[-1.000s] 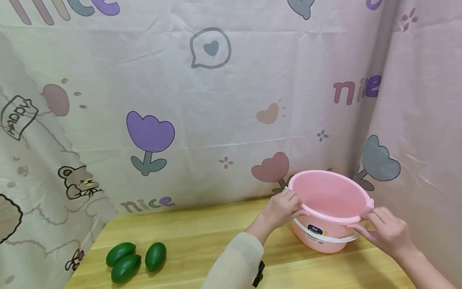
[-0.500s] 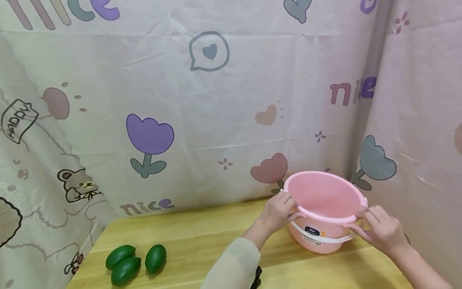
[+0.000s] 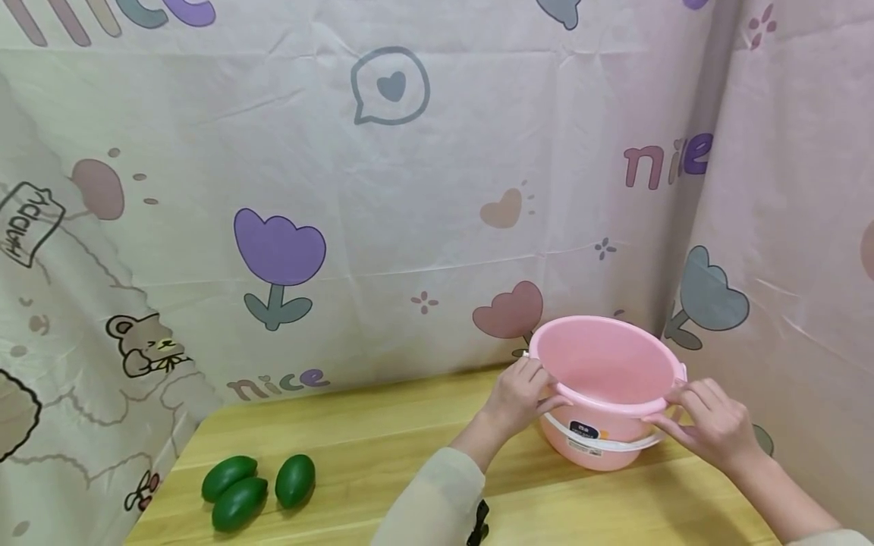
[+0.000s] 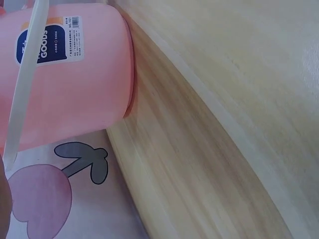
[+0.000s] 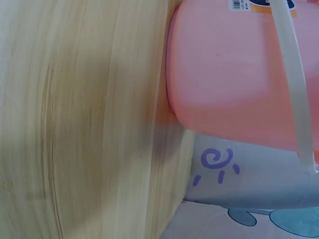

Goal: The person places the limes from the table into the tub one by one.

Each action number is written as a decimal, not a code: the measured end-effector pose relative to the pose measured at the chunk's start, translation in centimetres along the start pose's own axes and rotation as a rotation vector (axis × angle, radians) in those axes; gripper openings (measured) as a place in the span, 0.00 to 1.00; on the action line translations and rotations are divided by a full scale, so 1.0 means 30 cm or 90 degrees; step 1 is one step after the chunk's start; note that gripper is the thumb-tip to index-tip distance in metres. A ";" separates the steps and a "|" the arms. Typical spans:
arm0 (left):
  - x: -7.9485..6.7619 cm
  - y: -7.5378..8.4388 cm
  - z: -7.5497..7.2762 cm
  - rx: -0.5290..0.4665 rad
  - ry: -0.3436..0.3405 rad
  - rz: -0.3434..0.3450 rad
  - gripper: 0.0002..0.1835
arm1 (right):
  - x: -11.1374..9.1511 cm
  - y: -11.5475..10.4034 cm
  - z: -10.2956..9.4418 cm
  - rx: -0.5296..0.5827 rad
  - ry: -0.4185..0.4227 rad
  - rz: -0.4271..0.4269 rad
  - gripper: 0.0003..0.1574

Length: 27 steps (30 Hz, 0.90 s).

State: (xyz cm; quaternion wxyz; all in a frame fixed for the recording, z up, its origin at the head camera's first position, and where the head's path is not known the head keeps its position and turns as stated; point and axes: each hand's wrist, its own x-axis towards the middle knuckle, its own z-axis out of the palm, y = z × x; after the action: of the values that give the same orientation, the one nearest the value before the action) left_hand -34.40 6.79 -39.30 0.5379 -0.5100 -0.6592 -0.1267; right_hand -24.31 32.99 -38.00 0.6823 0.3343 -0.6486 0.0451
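A pink plastic bucket (image 3: 601, 425) stands at the right of the wooden table, its mouth facing up. The white bucket handle (image 3: 614, 446) hangs down across its front, over a dark label. My left hand (image 3: 515, 394) pinches the rim at its left side, thumb outside and fingers over the edge. On the right side of the rim, my right hand (image 3: 717, 421) pinches in the same way. Both wrist views show the bucket's pink wall (image 4: 79, 99) and its base close to the wood; the fingers are mostly out of those views.
Several smooth dark green oval fruits, probably avocados or mangoes (image 3: 296, 481), lie together on the left of the table (image 3: 382, 432). A printed curtain (image 3: 403, 189) rises along the back and both sides, close behind the bucket.
The bucket has shifted slightly to the left with both hands still gripping its rim. The green fruits stay where they were, while the head view has tilted a little.
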 end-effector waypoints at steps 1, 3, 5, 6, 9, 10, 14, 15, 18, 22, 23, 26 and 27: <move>-0.001 -0.001 -0.003 0.001 0.000 0.001 0.21 | 0.000 -0.001 0.002 0.001 0.000 0.001 0.37; -0.003 -0.002 -0.007 0.000 0.003 0.004 0.21 | -0.001 -0.002 0.006 0.004 0.005 0.001 0.37; -0.003 -0.005 -0.010 0.001 0.008 0.009 0.21 | -0.001 -0.004 0.011 0.006 0.011 0.002 0.37; -0.004 -0.007 -0.012 0.005 0.011 0.012 0.21 | -0.001 -0.004 0.013 0.007 0.014 0.001 0.37; -0.008 -0.014 -0.017 0.016 0.020 0.018 0.21 | 0.000 -0.006 0.023 0.012 0.017 0.000 0.37; -0.011 -0.016 -0.019 0.020 0.021 0.019 0.21 | 0.001 -0.007 0.026 0.013 0.017 -0.001 0.37; -0.022 -0.020 -0.024 0.027 0.023 0.021 0.21 | 0.001 -0.010 0.035 0.015 0.018 -0.005 0.37; -0.024 -0.020 -0.025 0.028 0.023 0.020 0.21 | 0.001 -0.010 0.036 0.015 0.018 -0.005 0.37; -0.030 -0.019 -0.026 0.027 0.027 0.011 0.22 | -0.002 -0.011 0.041 0.016 0.019 -0.003 0.37; -0.034 -0.015 -0.031 0.024 0.041 0.004 0.22 | -0.008 -0.011 0.047 0.017 0.025 0.000 0.38; -0.035 -0.013 -0.033 0.025 0.043 0.004 0.21 | -0.010 -0.012 0.048 0.015 0.027 0.000 0.38; -0.040 -0.010 -0.042 0.031 0.044 0.004 0.20 | -0.010 -0.016 0.053 0.010 0.031 0.002 0.38; -0.043 -0.010 -0.045 0.033 0.041 0.004 0.20 | -0.010 -0.018 0.054 0.007 0.032 0.003 0.38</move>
State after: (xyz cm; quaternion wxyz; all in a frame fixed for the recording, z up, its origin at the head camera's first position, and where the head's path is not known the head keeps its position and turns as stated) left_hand -34.00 5.00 -39.74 0.5724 -0.4932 -0.6431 -0.1245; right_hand -25.47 31.84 -38.59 0.6963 0.3357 -0.6317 0.0586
